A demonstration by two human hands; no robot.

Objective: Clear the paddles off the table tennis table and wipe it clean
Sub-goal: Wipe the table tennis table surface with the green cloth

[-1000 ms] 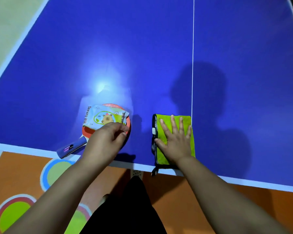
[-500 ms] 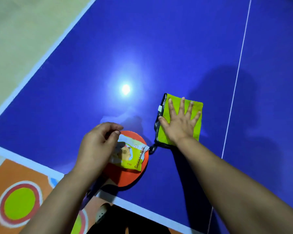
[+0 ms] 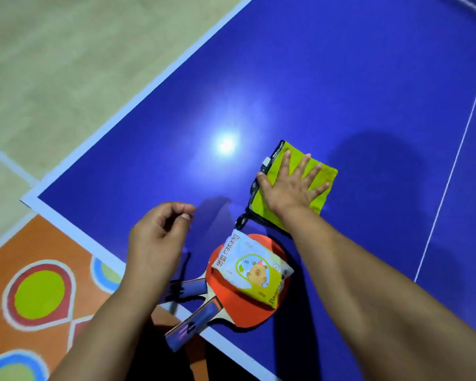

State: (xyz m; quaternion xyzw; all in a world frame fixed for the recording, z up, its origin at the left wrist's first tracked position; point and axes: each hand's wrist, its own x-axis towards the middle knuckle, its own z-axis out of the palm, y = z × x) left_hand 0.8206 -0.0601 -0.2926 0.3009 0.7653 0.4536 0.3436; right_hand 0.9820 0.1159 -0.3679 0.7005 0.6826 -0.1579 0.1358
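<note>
The left grip (image 3: 160,237) hovers over the near corner of the bench (image 3: 313,78). Its fingers are loosely curled, the thumb is close to the forefinger, and it holds nothing. The right grip (image 3: 289,188) lies flat on a yellow-green cloth (image 3: 326,176); its fingers are straight and spread, and the palm presses down. The cloth is folded and has a dark trim along its left side. It lies tilted, well inside the bench and left of the white centre line.

Between the two forearms, two paddles (image 3: 248,309) are stacked at the near edge, red face up. Their blades point up and right. The handles point down and left, fanned apart, and the lower handle (image 3: 182,331) sticks out past the white edge. A tissue packet (image 3: 254,268) rests on the upper blade. Under the corner is an orange play mat (image 3: 39,295) with coloured circles.
</note>
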